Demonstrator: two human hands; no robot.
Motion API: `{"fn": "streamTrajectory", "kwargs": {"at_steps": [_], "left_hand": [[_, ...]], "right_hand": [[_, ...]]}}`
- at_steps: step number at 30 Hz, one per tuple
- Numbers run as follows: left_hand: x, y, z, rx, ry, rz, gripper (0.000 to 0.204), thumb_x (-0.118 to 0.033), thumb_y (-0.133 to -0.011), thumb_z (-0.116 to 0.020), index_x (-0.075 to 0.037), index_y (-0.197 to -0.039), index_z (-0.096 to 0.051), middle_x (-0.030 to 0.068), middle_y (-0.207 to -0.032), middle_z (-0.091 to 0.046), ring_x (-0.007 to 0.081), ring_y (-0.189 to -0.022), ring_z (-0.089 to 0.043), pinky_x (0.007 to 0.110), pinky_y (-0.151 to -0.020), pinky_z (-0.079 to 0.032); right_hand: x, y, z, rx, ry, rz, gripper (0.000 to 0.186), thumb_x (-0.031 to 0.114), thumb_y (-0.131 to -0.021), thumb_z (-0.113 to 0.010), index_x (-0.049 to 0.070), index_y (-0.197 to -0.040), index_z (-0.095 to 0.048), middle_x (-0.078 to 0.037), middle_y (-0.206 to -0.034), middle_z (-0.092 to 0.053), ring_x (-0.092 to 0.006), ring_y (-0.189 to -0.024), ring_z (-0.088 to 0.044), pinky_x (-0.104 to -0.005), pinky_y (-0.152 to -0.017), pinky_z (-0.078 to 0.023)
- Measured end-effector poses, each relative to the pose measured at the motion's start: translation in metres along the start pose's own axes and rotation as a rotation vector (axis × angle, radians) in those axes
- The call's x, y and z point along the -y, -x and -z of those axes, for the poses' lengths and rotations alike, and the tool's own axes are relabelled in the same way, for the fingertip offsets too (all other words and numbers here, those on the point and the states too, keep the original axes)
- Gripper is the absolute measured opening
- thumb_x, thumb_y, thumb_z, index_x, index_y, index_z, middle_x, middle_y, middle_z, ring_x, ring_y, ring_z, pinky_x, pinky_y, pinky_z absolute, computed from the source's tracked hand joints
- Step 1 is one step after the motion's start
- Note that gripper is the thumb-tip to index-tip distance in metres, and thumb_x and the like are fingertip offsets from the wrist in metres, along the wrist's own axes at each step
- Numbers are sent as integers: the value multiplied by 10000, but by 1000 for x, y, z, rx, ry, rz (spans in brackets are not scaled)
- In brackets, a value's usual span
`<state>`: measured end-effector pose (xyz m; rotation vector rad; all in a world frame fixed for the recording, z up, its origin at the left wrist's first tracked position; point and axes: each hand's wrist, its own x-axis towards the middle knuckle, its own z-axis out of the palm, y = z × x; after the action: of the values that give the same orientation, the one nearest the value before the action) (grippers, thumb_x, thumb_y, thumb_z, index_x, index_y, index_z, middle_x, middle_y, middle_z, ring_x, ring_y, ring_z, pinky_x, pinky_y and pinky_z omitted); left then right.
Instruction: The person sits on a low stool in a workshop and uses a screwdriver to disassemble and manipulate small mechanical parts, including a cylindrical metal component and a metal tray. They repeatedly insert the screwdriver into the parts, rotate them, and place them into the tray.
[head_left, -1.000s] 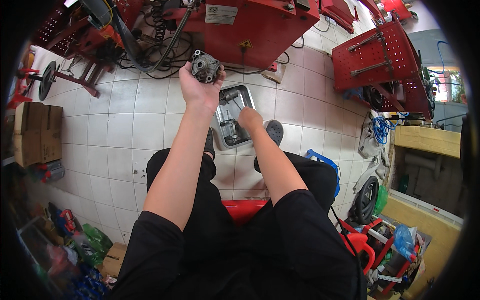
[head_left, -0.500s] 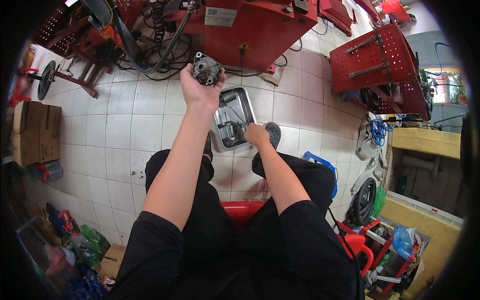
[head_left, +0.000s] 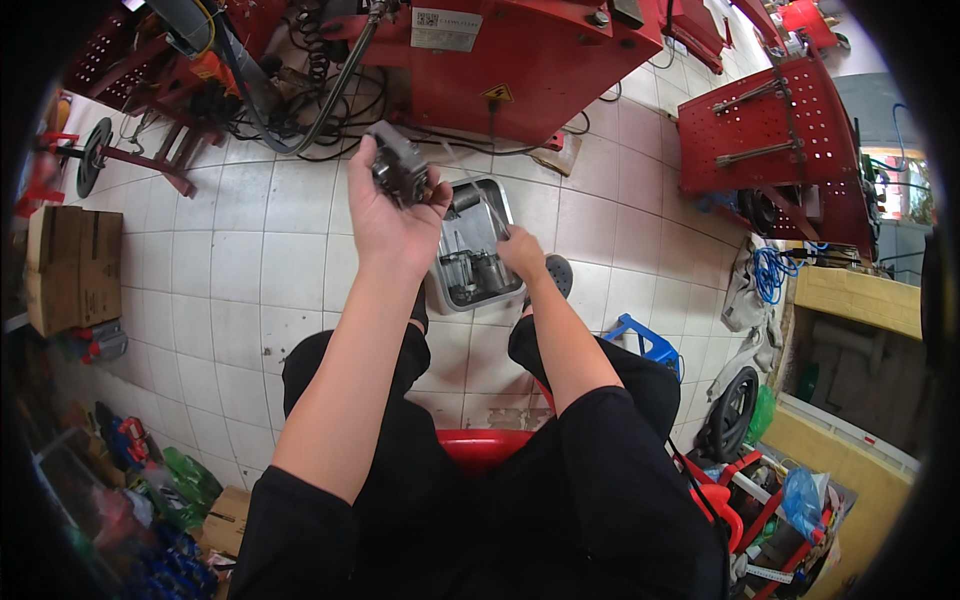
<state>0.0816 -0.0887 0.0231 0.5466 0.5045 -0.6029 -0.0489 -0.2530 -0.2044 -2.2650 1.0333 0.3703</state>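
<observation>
In my left hand point(head_left: 393, 222) a dark grey metal housing point(head_left: 402, 168), perhaps an alternator or motor end cover, is gripped from below and tilted on its side, blurred by motion. My right hand point(head_left: 521, 252) is closed around a thin rod-like tool point(head_left: 488, 203) that points up and left toward the housing; its far end is too smeared to make out. Beneath both hands, on the floor, lies a metal tray point(head_left: 470, 304) with rounded corners. Inside it are a cylindrical metal part point(head_left: 491, 274), further metal pieces beside that, and a dark cylinder point(head_left: 465, 200) at the far end.
Ahead stands a red machine point(head_left: 520, 80), with black cables point(head_left: 320, 140) along its left. A red perforated cabinet point(head_left: 770, 140) is at the right. My shoe point(head_left: 558, 277) rests beside the tray, and a blue stool point(head_left: 645, 345) is by my right knee. Cardboard boxes point(head_left: 75, 270) stand left.
The housing has turned in my left hand from facing up to lying on edge. My right hand has shifted slightly up and right, and the thin tool now shows above the tray.
</observation>
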Motion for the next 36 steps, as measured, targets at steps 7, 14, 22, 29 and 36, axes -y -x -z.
{"fn": "streamTrajectory", "kwargs": {"at_steps": [7,14,22,29,36], "left_hand": [[-4,-17,9,149,103,104,412,-479,-793,-623,-206,-1092,-541,12,-951,-504,74,-532,-396,276,-603,-364],[-6,-36,17,144,57,148,523,-489,-777,-608,-195,-1190,-480,44,-1012,-524,105,-627,-480,289,-615,-383],[-13,-50,21,90,111,152,531,-500,-804,-575,-180,-1215,-472,47,-998,-553,113,-632,-483,312,-629,-392],[-11,-56,21,63,90,149,530,-513,-811,-556,-174,-1212,-481,51,-976,-562,120,-632,-471,316,-629,-376],[-10,-54,12,102,83,145,536,-499,-823,-557,-161,-1231,-481,83,-1022,-536,116,-662,-473,288,-644,-370]], "right_hand": [[12,-72,-14,60,414,354,248,191,-743,-562,99,-963,-628,-183,-830,-658,-331,-786,-651,-437,-708,-520],[18,-128,-61,165,511,565,447,161,-788,-527,121,-1233,-512,-174,-1218,-521,-344,-836,-645,-443,-719,-519],[13,-162,-78,184,578,674,375,137,-821,-494,77,-1191,-515,-149,-1259,-494,-327,-807,-654,-425,-689,-527],[9,-168,-91,65,670,682,250,143,-851,-480,68,-1078,-553,-121,-1140,-537,-279,-742,-662,-397,-633,-521],[-7,-153,-82,8,668,745,282,165,-809,-548,58,-1070,-546,-112,-987,-574,-270,-658,-654,-387,-561,-522]]}}
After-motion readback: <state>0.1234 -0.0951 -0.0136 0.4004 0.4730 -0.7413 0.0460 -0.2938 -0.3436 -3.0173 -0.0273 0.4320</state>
